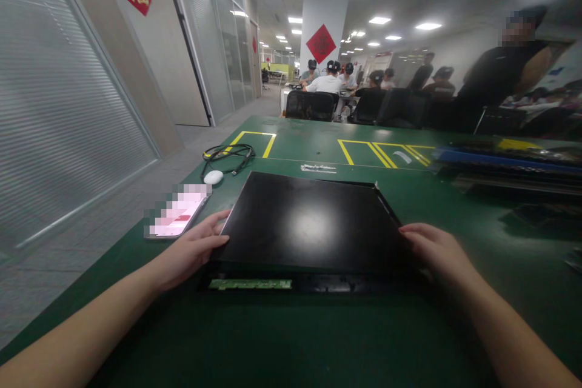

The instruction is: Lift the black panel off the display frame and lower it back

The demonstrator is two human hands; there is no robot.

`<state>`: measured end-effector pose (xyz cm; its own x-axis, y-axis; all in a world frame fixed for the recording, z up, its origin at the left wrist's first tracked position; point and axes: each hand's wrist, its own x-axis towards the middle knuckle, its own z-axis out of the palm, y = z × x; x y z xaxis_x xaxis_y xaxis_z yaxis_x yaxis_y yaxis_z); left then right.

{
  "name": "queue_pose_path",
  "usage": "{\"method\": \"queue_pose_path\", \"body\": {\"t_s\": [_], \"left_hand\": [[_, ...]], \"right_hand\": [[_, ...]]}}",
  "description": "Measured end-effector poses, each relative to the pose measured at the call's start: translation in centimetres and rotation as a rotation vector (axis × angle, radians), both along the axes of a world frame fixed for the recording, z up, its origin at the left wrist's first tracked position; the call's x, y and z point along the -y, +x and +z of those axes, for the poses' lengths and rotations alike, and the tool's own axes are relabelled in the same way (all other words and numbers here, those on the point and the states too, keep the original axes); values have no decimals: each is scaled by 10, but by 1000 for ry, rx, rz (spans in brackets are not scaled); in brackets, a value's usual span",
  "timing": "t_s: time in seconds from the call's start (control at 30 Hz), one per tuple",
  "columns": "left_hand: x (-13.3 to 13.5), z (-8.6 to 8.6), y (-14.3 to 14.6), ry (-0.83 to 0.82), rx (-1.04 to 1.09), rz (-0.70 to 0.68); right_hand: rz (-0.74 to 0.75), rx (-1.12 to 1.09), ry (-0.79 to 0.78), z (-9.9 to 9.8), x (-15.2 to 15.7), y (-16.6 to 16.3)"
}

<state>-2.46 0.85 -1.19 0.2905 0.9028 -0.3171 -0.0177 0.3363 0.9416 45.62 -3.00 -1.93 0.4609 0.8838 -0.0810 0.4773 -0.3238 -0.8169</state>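
A flat black metal case (309, 224) lies on the green table (254, 339) in front of me, with a green circuit board strip (250, 284) showing under its near edge. My left hand (193, 248) grips the case's left near edge, fingers curled onto it. My right hand (436, 248) holds the right near edge, fingers bent against the side.
A phone (177, 213), a white mouse (213, 177) and a coiled black cable (227, 155) lie at the left. Stacked flat devices (509, 163) sit at the right. Yellow tape marks (382, 151) cross the far table. Several people sit and stand beyond it, near black chairs (318, 106).
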Motion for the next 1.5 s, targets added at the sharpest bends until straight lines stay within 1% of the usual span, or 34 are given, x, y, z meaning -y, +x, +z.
{"method": "queue_pose_path", "body": {"t_s": [0.33, 0.47, 0.63, 0.73, 0.83, 0.97, 1.07, 1.23, 1.33, 1.5], "left_hand": [[-2, -8, 3, 16, 23, 66], [-2, -11, 3, 35, 35, 69], [-2, -9, 6, 38, 55, 59], [-1, -7, 9, 39, 69, 70], [0, -6, 10, 45, 80, 72], [2, -5, 11, 38, 84, 82], [2, -4, 13, 32, 89, 101], [1, -5, 12, 26, 84, 93], [0, -6, 10, 28, 89, 69], [1, -6, 9, 35, 64, 57]], "right_hand": [[-21, 0, -20, 1, 0, -1], [-23, 0, -21, 0, -1, 0], [-18, 26, -5, -5, -1, 3], [-31, 57, 48, -10, 0, 7], [-28, 137, 96, -17, -2, 15], [78, 408, 135, -31, -11, 26], [122, 521, 109, -41, -16, 31], [149, 531, 35, -49, -18, 31], [173, 534, 12, -47, -17, 28], [172, 517, 6, -41, -15, 25]]}}
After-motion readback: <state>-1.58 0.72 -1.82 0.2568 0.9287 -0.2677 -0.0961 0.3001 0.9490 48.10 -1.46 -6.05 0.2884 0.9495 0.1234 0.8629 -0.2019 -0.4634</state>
